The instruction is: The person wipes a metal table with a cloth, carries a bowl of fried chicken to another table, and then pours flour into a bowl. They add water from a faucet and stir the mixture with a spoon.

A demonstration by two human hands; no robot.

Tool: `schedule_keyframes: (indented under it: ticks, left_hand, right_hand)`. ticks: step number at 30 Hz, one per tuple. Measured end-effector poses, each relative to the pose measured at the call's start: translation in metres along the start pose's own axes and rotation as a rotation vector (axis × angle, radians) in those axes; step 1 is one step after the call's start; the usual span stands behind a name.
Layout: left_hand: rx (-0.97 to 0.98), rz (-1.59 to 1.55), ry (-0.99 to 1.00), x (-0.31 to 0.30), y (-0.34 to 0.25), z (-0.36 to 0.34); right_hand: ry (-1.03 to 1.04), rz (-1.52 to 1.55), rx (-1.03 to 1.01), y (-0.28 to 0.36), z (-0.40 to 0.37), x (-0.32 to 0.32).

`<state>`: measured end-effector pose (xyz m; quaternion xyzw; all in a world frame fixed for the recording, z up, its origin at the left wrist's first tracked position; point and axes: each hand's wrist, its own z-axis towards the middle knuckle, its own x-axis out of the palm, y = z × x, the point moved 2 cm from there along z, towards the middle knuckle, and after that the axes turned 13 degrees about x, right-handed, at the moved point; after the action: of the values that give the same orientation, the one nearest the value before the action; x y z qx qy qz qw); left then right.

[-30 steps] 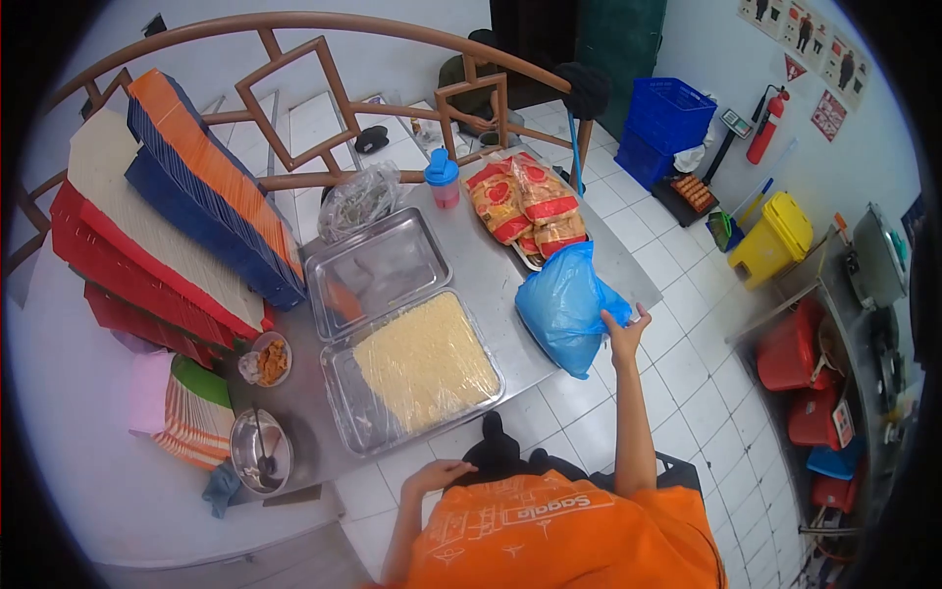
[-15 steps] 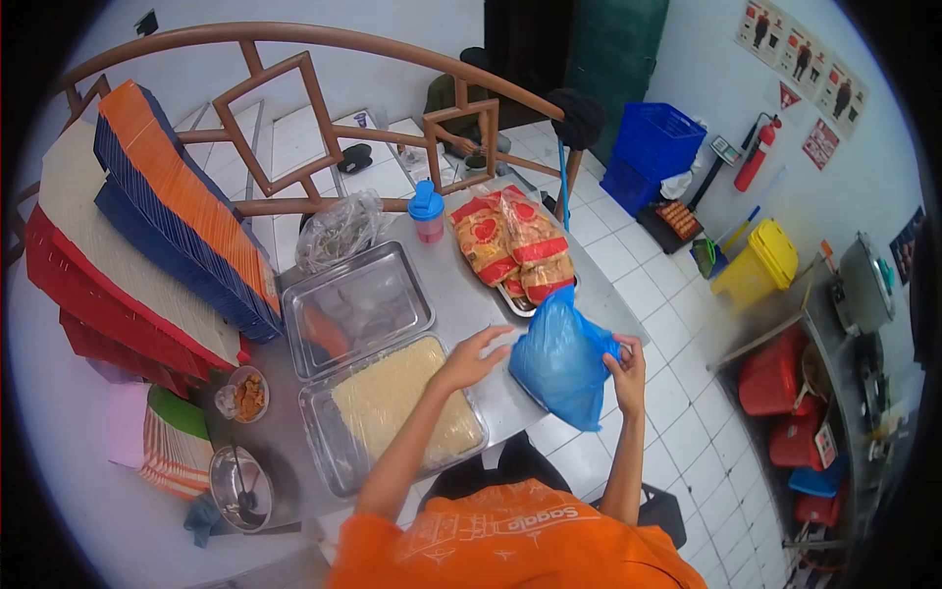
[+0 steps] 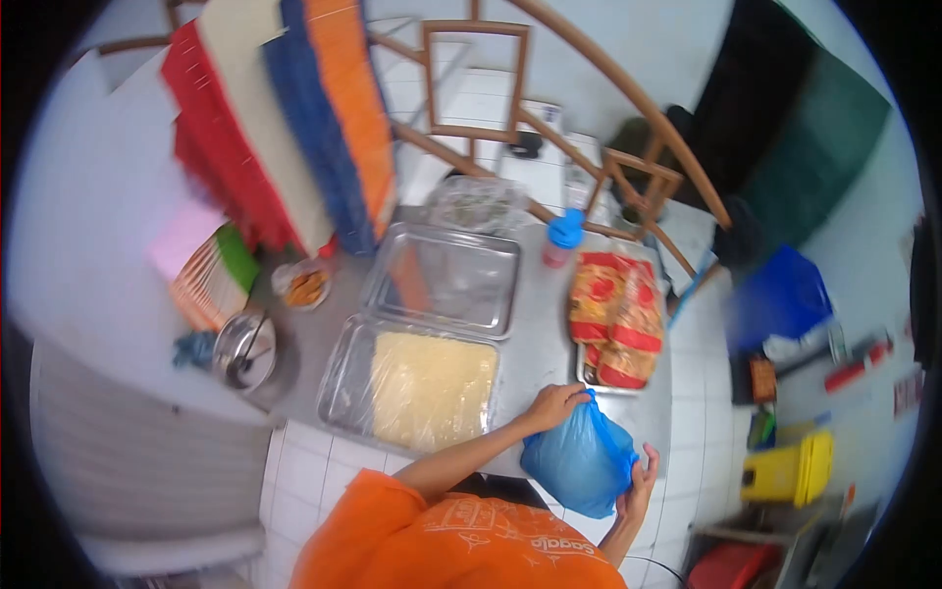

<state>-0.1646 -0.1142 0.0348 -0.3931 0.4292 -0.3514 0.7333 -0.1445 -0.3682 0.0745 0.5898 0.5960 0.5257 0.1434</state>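
A full blue plastic bag [image 3: 577, 461] rests at the front edge of the metal table, its contents hidden. My left hand [image 3: 555, 406] pinches the bag's top edge, while my right hand [image 3: 638, 483] grips its right side. Just beyond the bag, red and yellow printed packets [image 3: 628, 319] lie on a small metal tray [image 3: 618, 389]. To the left of my left hand is a metal tray [image 3: 343, 393] with a pale yellow slab [image 3: 432, 388] under clear plastic wrap.
An empty-looking metal tray [image 3: 451, 275], a blue-lidded bottle [image 3: 563, 239] and a clear plastic bag [image 3: 477, 203] stand farther back. A bowl of food [image 3: 306, 287] and a metal pot [image 3: 243, 351] are at left. A person [image 3: 633, 147] sits beyond the brown railing [image 3: 599, 59].
My left hand has moved right and taken hold of the blue bag's top edge. My right hand keeps its grip. The head view has turned, shifting the whole scene.
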Motion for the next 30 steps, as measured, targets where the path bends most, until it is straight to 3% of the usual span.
schedule_keyframes:
  ticks: [4,6,8,10,13,16,18,20,22,23,25,26,28,30]
  left_hand:
    - [-0.073,0.105,-0.168,-0.054,-0.038,-0.022]
    - [-0.149,0.155,-0.227,-0.092,-0.059,-0.036]
    - [-0.253,0.171,-0.294,-0.129,-0.067,-0.054]
    - [-0.277,0.242,-0.463,-0.164,-0.074,-0.078]
    - [-0.428,0.311,-0.649,-0.215,-0.073,-0.126]
    - [-0.337,0.134,-0.826,-0.237,-0.081,-0.182]
    - [-0.35,0.106,-0.838,-0.247,-0.083,-0.229]
    - [-0.371,-0.086,-0.95,-0.255,-0.087,-0.283]
    - [-0.333,-0.071,-1.005,-0.262,-0.087,-0.348]
    - [-0.38,-0.055,-1.035,-0.264,-0.088,-0.382]
    - [-0.514,-0.082,-1.116,-0.258,-0.088,-0.45]
    - [-0.594,-0.124,-1.166,-0.255,-0.087,-0.481]
    - [-0.81,-0.069,-1.23,-0.243,-0.095,-0.535]
    - [-0.77,0.011,-1.335,-0.219,-0.095,-0.579]
  right_hand:
    - [0.28,-0.064,0.134,0.015,0.027,0.018]
    - [0.54,-0.04,0.202,0.024,0.04,0.049]
    - [0.623,-0.065,0.27,0.032,0.042,0.105]
    - [0.473,-0.171,0.366,0.028,0.042,0.156]
    - [0.492,-0.216,0.381,-0.011,0.061,0.201]
    - [0.466,-0.292,0.334,-0.051,0.064,0.245]
    - [0.441,-0.452,-0.071,-0.08,0.085,0.255]
    - [0.341,-0.55,-0.196,-0.09,0.092,0.272]
    - [0.144,-0.639,-0.391,-0.095,0.083,0.296]
    - [0.166,-0.637,-0.392,-0.105,0.073,0.313]
    - [-0.066,-0.977,-1.01,-0.119,0.047,0.352]
    - [-0.04,-0.971,-1.023,-0.134,0.039,0.375]
    - [0.414,-0.884,-0.893,-0.18,0.016,0.422]
    - [0.864,-0.986,-0.81,-0.223,-0.025,0.477]
